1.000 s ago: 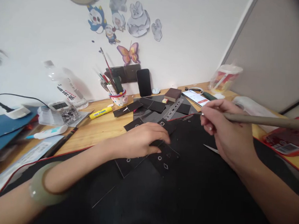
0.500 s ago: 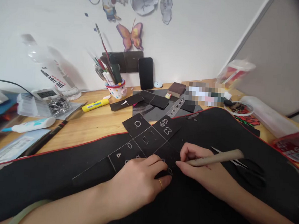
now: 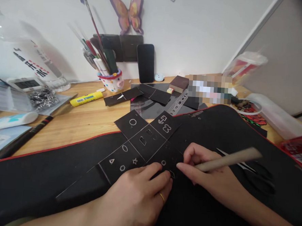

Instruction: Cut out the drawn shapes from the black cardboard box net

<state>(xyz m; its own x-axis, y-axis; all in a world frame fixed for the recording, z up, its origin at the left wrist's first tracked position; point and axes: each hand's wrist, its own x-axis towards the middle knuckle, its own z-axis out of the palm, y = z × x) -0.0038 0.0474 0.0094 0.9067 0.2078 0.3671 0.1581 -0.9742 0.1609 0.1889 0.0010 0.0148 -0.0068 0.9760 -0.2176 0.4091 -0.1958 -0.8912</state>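
Note:
A cross-shaped sheet of black card (image 3: 154,148) lies on a black mat (image 3: 44,176) with red edging. Pale lines divide it into panels marked with small shapes: a circle, flowers, an oval, a triangle, a star. My left hand (image 3: 143,191) rests on the card's near part, fingers bent and pressing down, a gold ring on one. In my right hand (image 3: 205,164), a thick beige pen-shaped tool (image 3: 232,159) is pinched between thumb and fingers, low over the right panel; I cannot make out its tip. Scissors (image 3: 259,176) with black handles lie beyond my right wrist.
Behind the mat are black card strips (image 3: 122,96), a clear stencil ruler (image 3: 178,104) and an upright phone (image 3: 145,63). To the left are a cup of brushes (image 3: 112,80), a yellow glue stick (image 3: 86,99) and a bottle (image 3: 36,58). A lidded drink cup (image 3: 248,67) stands at right.
The view has tipped down and moved closer. My left fingers have shifted slightly on the card, and more of its shapes show. My right hand keeps its grip on the tool.

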